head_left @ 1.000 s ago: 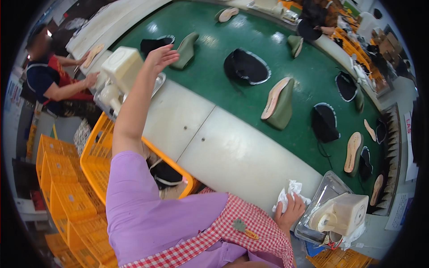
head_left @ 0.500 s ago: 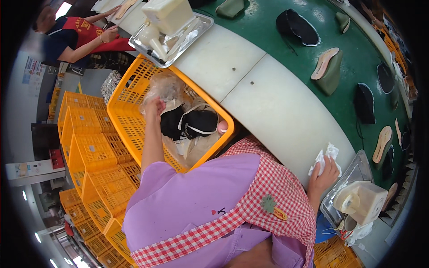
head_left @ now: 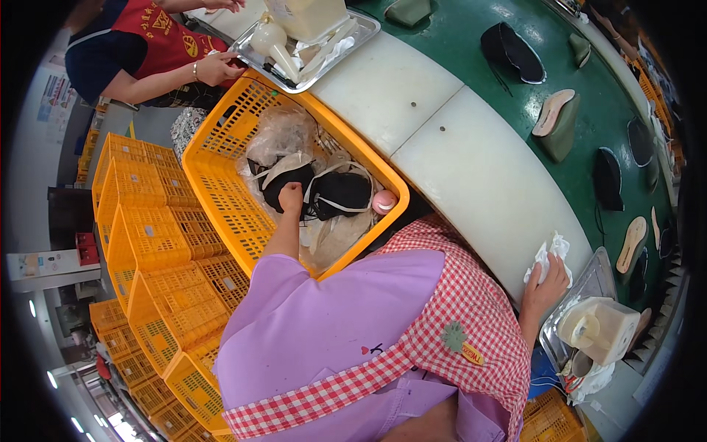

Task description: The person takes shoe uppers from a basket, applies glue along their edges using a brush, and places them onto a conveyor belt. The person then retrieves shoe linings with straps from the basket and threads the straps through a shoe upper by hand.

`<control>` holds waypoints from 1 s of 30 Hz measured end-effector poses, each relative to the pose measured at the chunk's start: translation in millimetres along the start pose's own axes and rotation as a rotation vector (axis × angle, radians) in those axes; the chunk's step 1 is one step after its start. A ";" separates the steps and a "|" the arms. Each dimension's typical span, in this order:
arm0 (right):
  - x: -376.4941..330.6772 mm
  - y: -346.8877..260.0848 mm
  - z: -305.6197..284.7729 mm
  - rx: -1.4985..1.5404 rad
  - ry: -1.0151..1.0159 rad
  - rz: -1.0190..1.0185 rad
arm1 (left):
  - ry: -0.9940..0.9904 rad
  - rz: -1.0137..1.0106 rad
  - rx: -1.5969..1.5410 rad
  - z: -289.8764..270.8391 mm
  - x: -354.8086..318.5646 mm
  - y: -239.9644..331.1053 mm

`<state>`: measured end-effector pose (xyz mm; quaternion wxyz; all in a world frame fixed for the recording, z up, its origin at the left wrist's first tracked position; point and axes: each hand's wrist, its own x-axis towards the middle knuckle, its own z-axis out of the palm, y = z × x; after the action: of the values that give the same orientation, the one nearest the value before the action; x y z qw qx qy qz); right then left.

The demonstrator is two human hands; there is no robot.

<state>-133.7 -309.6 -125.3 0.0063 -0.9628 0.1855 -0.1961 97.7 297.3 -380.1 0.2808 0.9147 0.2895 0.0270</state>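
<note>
My left hand (head_left: 292,197) reaches down into a yellow plastic crate (head_left: 221,223), its fingers closed at the edge of a black shoe upper (head_left: 286,179) with pale trim. Beside that hand lies another black upper (head_left: 346,191) crossed by a white strip. A crumpled clear plastic bag (head_left: 283,131) and a round pink object (head_left: 384,202) are in the same crate. On the white table edge (head_left: 490,166), my right hand (head_left: 546,283) is closed around a crumpled white cloth or tissue (head_left: 558,247).
Shoe uppers and insoles lie on the green surface (head_left: 471,96). A metal tray (head_left: 372,28) with a cream container stands beyond the crate, another tray (head_left: 600,276) beside my right hand. Stacked yellow crates (head_left: 158,236) rise at left. A co-worker's hand (head_left: 221,68) is near the crate's far corner.
My left hand has moved from beside the plastic bag to the black upper and closed on it. The co-worker's hand has come nearer the crate. My right hand keeps the white cloth.
</note>
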 end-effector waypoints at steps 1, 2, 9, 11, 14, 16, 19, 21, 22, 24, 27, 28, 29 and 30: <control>0.0 1.4 1.3 -0.008 -0.007 0.002 | -0.001 0.000 -0.002 -8.0 -1.9 15.1; -0.3 2.1 1.9 -0.017 -0.015 0.005 | 0.081 0.067 0.033 -11.1 1.3 27.7; 3.0 -1.5 1.6 -0.021 -0.002 0.001 | 0.081 0.293 0.043 6.2 80.2 44.3; 4.6 -2.3 1.5 -0.030 -0.001 0.002 | 0.031 0.198 -0.131 15.9 103.8 42.5; 4.7 -3.4 1.4 -0.035 -0.003 0.009 | -0.251 -0.111 -0.065 25.2 115.9 55.2; 4.5 -5.6 1.2 -0.046 -0.002 0.013 | -0.291 0.028 0.348 22.6 99.0 76.5; 6.9 -7.0 2.0 -0.036 -0.004 0.009 | -0.253 0.195 0.528 32.8 93.2 65.0; 5.3 -6.3 2.2 -0.039 -0.011 0.018 | -0.263 0.313 0.590 32.6 70.7 86.1; 5.4 -6.1 2.3 -0.044 -0.009 0.014 | -0.257 0.424 0.650 27.4 57.0 99.0; 7.4 -6.3 2.7 -0.041 -0.010 0.000 | -0.274 0.524 0.666 33.6 45.6 89.0; 8.1 -6.8 2.1 -0.053 -0.013 0.006 | -0.304 0.652 0.754 37.9 29.1 86.4; 7.7 -6.5 2.3 -0.051 -0.013 0.009 | -0.282 0.708 0.871 35.6 21.6 91.6; 7.1 -6.0 2.5 -0.048 -0.013 0.011 | -0.259 0.764 0.988 36.0 17.2 95.0; 6.6 -4.9 2.4 -0.044 -0.012 0.011 | -0.256 0.762 0.990 39.4 16.8 91.8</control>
<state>-125.4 -307.6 -124.6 -0.0127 -0.9629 0.1951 -0.1862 167.3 224.9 -366.6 -0.1721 0.9709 -0.1137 -0.1217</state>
